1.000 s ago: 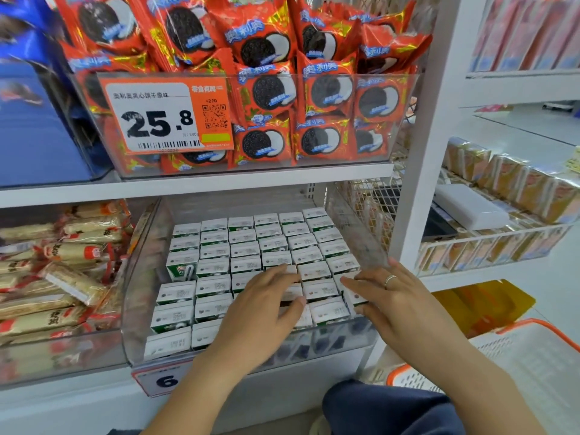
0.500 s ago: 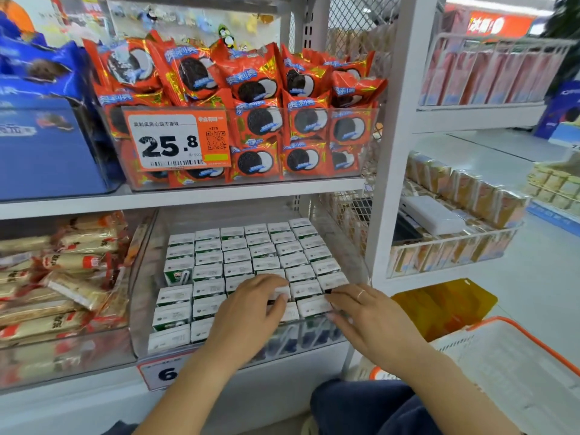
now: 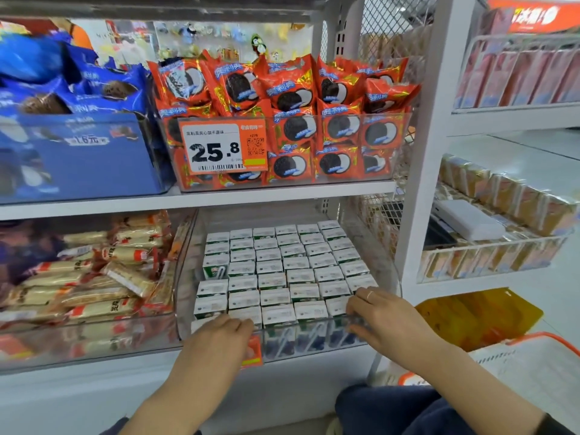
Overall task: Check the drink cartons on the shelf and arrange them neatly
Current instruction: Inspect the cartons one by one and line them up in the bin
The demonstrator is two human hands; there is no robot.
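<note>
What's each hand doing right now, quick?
Left hand: fingers curled over the front-row drink cartons; grip cannot be told.
Right hand: fingers curled on the front-right cartons; grip cannot be told.

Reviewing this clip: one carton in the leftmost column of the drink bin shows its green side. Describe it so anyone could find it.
Start at the orange 25.8 price tag; the clear bin of white-topped drink cartons sits on the shelf below it. In the bin's leftmost column, the fourth carton from the back is the odd carton. Its green face with a straw shows above a gap; neighbours show only tops.
</note>
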